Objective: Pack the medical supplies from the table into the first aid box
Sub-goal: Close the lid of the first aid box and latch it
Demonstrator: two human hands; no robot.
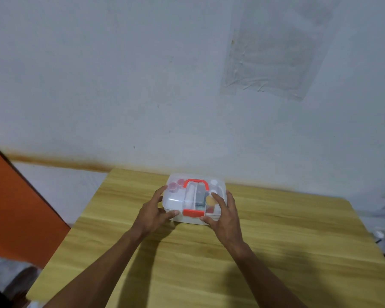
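Note:
A clear plastic first aid box (pixel 175 200) with a red handle (pixel 196 183) and a red front latch (pixel 193 212) stands on the wooden table (pixel 276 252) near the far edge. Its lid is down. Through the lid I see red-capped bottles (pixel 175 185), a white roll (pixel 190 194), a grey pack (pixel 201 195) and a yellowish item (pixel 210 200). My left hand (pixel 156 213) grips the box's front left corner. My right hand (pixel 225 215) grips the front right side, fingers spread over the lid.
A pale wall rises right behind the table. An orange panel (pixel 20 207) stands at the left. A patch of taped plastic sheet (pixel 273 54) hangs on the wall. Blurred objects lie off the table's right edge.

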